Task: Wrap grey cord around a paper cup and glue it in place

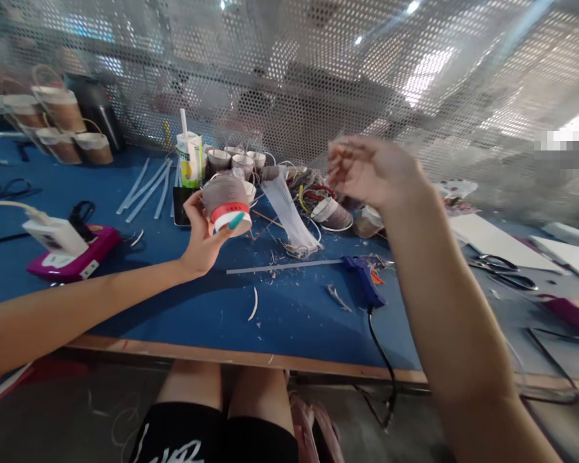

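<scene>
My left hand (203,241) grips a small paper cup (226,196) wound with grey thread, a red band round it and its white part turned toward me. A teal thumbnail presses on the white part. To the right, my right hand (367,168) is raised above the table, its fingers bent and smeared by motion; whether a thread is between them I cannot make out. Behind and between the hands lies a hank of pale thread (289,212). Nearer me rests a blue glue gun (364,280), a long glue stick (284,266) at its rear.
At left are a magenta power strip (72,257), loose glue sticks (147,190) and several small baskets (60,109). A drink carton (190,161) with a straw stands before more cups (241,164). Scissors (506,270) lie right; perforated mesh (294,71) borders the back.
</scene>
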The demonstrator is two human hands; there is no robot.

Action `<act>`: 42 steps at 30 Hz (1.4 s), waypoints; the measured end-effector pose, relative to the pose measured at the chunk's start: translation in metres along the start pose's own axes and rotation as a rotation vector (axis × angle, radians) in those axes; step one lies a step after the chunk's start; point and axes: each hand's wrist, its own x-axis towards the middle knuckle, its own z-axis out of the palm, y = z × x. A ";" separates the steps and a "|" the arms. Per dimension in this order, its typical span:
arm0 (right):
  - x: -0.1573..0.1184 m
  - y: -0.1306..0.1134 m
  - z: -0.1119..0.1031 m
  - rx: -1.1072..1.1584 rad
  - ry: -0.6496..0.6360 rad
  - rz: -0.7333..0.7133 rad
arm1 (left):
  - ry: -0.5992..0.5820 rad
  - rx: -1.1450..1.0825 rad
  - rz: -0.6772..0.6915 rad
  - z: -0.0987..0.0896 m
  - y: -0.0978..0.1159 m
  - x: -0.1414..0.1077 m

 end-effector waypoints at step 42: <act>0.063 0.016 0.010 -0.173 -0.114 -0.416 | -0.870 0.672 -0.249 0.058 0.051 0.167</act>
